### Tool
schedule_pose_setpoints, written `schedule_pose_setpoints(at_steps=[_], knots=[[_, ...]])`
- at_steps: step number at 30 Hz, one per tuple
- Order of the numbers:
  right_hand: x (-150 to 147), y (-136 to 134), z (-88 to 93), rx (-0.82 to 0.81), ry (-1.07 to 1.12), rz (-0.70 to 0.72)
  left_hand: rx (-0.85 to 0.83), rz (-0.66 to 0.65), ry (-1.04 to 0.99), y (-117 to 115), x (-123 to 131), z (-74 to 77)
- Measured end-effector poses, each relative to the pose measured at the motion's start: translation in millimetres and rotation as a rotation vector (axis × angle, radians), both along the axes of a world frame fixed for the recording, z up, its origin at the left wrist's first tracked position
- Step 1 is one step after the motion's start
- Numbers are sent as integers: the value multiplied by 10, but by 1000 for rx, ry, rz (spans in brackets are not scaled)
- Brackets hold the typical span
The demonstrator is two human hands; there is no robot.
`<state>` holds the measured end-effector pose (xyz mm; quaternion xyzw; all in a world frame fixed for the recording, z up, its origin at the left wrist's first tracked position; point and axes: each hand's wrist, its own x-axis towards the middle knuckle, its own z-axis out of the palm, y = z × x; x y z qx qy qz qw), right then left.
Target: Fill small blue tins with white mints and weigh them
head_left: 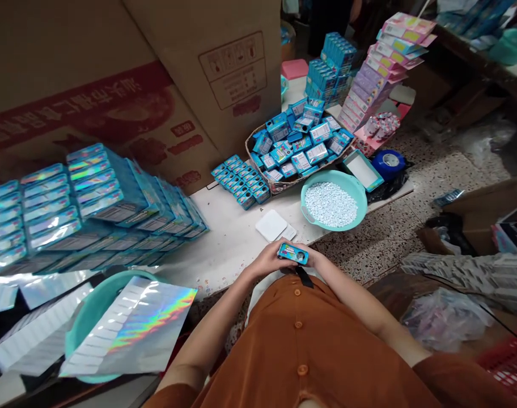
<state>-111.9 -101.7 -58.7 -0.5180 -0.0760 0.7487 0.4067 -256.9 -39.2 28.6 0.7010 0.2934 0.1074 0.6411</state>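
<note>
Small blue box sits gripped between the left hand and right hand.

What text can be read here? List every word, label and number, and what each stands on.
Blue pack between the left hand and right hand: coloured lettering, too small to read.
Brown carton: large red characters, too blurred to read.
Blue packs in the basket: labels too small to read.
Stacked pink boxes: print too small to read.

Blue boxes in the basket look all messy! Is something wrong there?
Yes, a little. The small blue boxes in the basket lie jumbled at all angles, while the boxes beside it sit in neat rows. Tiny specks also dot the white table.
</note>
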Motion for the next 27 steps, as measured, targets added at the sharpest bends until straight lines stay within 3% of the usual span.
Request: schedule_pose_setpoints(at_steps=[3, 6, 8, 10, 12, 16, 18, 22, 27], knots=[[309, -65, -20, -52, 95, -44, 156, 78, -17, 53, 305, 146], [639, -204, -53, -67, 149, -178, 305, 205, -76, 200, 693, 361], [815, -342, -74, -83, 166, -265, 383, 265, -79, 342, 959, 386], [939, -492, -92, -118, 146, -337, 434, 285, -24, 478, 1191, 256], [1022, -622, -111, -167, 139, -394, 461, 275, 69, 571, 1361, 15], [1148, -742, -171, -197, 174, -457, 478, 291, 164, 592, 1510, -410], [1218, -732, -204, -202, 169, -464, 454, 305, 175, 555, 1527, -478], [1366, -653, -249, -197, 112, -434, 438, 356, 105, 502, 1457, -465], [1511, -596, -274, -222, 19, -428, 525, 553, 37, 521, 1070, -653]])
